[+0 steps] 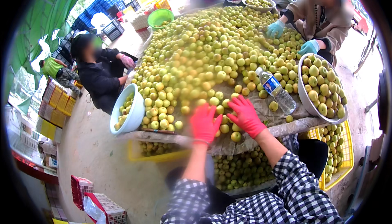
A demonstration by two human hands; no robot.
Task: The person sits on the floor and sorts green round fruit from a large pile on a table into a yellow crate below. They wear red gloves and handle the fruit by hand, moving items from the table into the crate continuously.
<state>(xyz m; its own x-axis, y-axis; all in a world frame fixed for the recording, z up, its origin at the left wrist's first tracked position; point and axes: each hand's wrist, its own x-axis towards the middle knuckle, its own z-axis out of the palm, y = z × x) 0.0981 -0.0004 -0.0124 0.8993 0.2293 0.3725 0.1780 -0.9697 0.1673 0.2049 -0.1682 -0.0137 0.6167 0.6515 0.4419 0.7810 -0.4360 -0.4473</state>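
My left hand (205, 123), in a red glove, rests among round yellow-green fruits near the front edge of a cloth-covered table (281, 127). Beside it on the right, my right hand (245, 116), also red-gloved, has its fingers spread by several of the fruits (224, 128). Whether either palm touches a fruit is hard to tell, as the backs of the gloves hide it. A large pile of the same fruits (196, 49) covers much of the table. A clear plastic bottle (277, 91) with a blue label lies to the right of my right hand.
A white bowl (301, 86) of fruit stands at the right, a pale blue bowl (139, 110) at the left. Yellow crates (347, 153) of fruit sit below the edge. Co-workers sit left (99, 70) and right (332, 24); a green bowl (153, 17) is farther back.
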